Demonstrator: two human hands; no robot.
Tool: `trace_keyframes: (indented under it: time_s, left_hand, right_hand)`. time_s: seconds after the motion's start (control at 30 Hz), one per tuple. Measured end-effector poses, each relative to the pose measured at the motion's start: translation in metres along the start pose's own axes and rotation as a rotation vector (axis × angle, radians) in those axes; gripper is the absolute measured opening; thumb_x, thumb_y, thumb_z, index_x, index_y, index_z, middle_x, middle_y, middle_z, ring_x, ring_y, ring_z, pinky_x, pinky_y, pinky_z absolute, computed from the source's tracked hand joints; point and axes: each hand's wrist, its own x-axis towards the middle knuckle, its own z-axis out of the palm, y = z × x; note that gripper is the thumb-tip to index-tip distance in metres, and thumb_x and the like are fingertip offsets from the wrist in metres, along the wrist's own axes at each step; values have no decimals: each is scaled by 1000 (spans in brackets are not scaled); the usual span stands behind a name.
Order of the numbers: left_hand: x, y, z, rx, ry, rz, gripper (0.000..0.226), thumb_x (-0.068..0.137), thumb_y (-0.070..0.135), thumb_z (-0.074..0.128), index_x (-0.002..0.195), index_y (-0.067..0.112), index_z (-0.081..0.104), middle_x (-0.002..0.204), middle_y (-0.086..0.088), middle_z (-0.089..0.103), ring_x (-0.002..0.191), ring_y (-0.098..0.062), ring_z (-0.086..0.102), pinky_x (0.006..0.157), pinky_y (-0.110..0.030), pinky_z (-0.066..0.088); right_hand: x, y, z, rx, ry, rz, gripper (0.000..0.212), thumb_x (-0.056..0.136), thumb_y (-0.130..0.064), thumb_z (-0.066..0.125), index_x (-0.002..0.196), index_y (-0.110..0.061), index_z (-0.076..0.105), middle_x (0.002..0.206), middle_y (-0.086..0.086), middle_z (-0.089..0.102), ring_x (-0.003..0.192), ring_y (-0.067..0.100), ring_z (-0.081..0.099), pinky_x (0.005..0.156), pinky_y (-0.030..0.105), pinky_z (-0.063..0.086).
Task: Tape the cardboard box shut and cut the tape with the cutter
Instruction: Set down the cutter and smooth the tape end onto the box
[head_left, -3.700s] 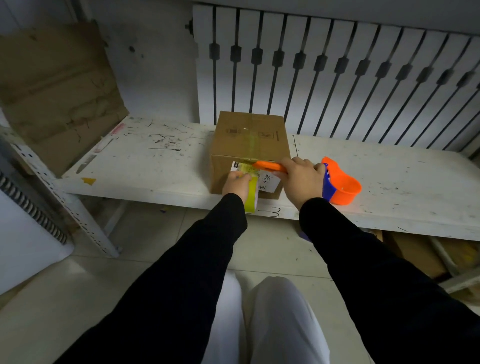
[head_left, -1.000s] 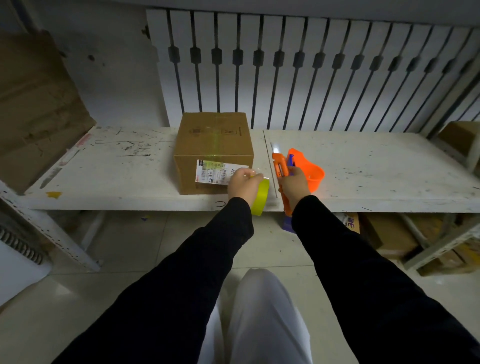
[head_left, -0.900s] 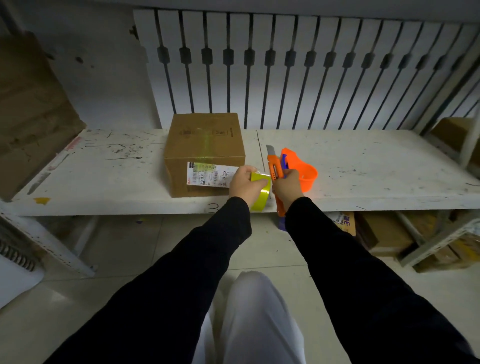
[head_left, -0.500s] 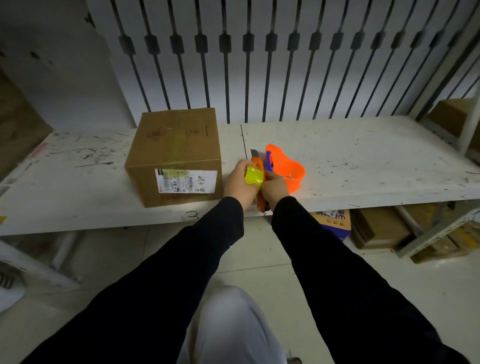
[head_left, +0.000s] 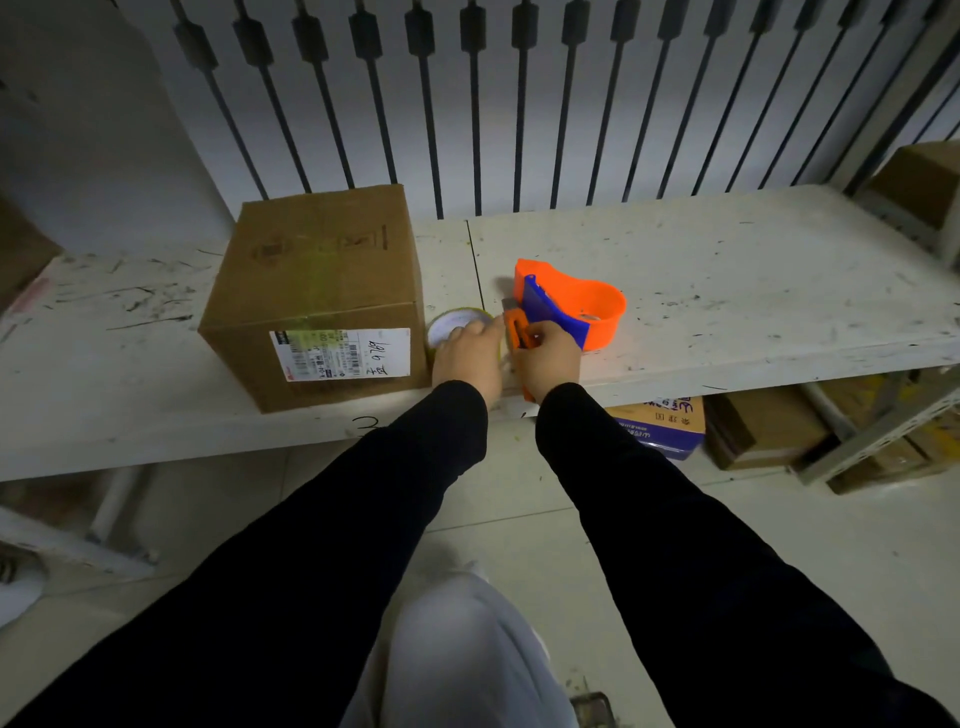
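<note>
A closed brown cardboard box (head_left: 317, 270) stands on the white shelf (head_left: 727, 291), with a strip of yellowish tape down its top and a white label on its front. Right of the box the yellow tape roll (head_left: 451, 323) lies flat on the shelf, and my left hand (head_left: 467, 353) rests on it. My right hand (head_left: 550, 358) grips the orange cutter (head_left: 517, 328), whose blade end points away from me. An orange and blue tape dispenser (head_left: 571, 306) sits just behind that hand.
A white slatted panel with dark bars backs the shelf. Cardboard boxes (head_left: 769, 431) and a blue-printed carton (head_left: 660, 423) lie on the floor under the shelf at the right. Another box (head_left: 924, 182) sits at the far right edge. My legs are below.
My hands have left the box front and moved right. The tape roll, earlier held upright in my left hand, now lies flat on the shelf. The cutter stays in my right hand.
</note>
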Motion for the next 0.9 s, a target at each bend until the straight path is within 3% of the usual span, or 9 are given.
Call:
trace_keyframes:
  time_s: [0.17,0.3,0.43,0.53,0.63,0.9]
  left_hand:
    - [0,1,6,237,-25,4,65,90,5,43,149,13,17,141,-11,44,128,-29,41,104,-39,33]
    - [-5,1,6,211,-37,-33,69,92,7,41,150,9,4,143,-11,42,130,-28,39,105,-38,31]
    - [-15,5,1,83,11,-7,77,89,1,44,149,2,-6,150,-16,27,138,-29,26,115,-38,25]
    - [-24,9,-14,-35,95,66,78,88,-4,46,150,5,-1,153,-13,23,141,-26,22,117,-36,22]
    - [-32,6,-34,-93,194,148,67,91,-2,40,150,9,11,152,-9,26,141,-22,21,115,-33,23]
    - [-56,-27,-75,-198,311,134,53,93,-1,36,144,11,30,149,-7,32,140,-20,24,114,-33,27]
  right_hand:
    - [-1,1,3,-82,29,0,20,89,-9,49,96,-2,66,98,18,69,94,33,61,75,31,44]
    - [-6,-2,0,-54,31,-10,21,87,-4,47,94,2,66,96,20,69,93,36,61,79,36,47]
    - [-15,-8,-6,0,32,-36,21,90,-10,49,96,0,66,97,18,70,94,32,62,82,36,48]
    - [-23,-19,-7,25,43,-41,20,88,-10,50,96,-6,68,96,14,71,93,30,64,81,34,50]
    - [-35,-38,-8,47,43,-69,30,89,-5,50,115,-7,63,114,12,68,105,26,62,90,33,49]
    - [-73,-91,9,1,12,-249,38,89,3,45,124,-5,56,130,13,59,122,25,54,101,28,41]
